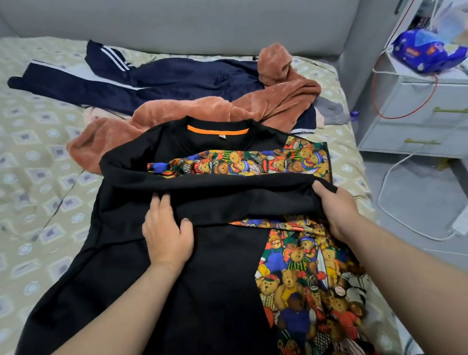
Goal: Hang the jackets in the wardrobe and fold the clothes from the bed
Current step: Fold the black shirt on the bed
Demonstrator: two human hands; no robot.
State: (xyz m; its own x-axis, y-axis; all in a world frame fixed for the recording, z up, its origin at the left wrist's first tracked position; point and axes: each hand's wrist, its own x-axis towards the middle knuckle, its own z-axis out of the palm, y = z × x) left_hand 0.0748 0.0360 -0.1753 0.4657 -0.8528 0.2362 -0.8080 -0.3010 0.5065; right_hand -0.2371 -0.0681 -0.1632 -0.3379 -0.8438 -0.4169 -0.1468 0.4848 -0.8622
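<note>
Nearest the camera, two bare forearms reach over a black shirt [140,275] spread flat on the bed [26,165], its right side a bear-print panel [307,295] and its collar lined with an orange strip [217,130]. One sleeve [228,201] is folded across the chest as a black band. The left hand [167,234] lies palm down on this band, fingers straight and thumb spread, pressing the cloth. The right hand [336,210] pinches the band's right end, thumb on top and fingers curled under. Just beyond the collar, touching the shirt, a brown fleece garment [197,109] lies crumpled, and it partly covers a navy garment [169,78] with white stripes stretched toward the grey headboard [193,18]. A small grey cloth [330,110] sits at the bed's right edge. Beside the bed stands a pale nightstand [425,110] carrying a blue packet [428,50]; a red cable [401,113] loops down its front, and a white cable [389,197] runs across the floor to an adapter [465,219].
</note>
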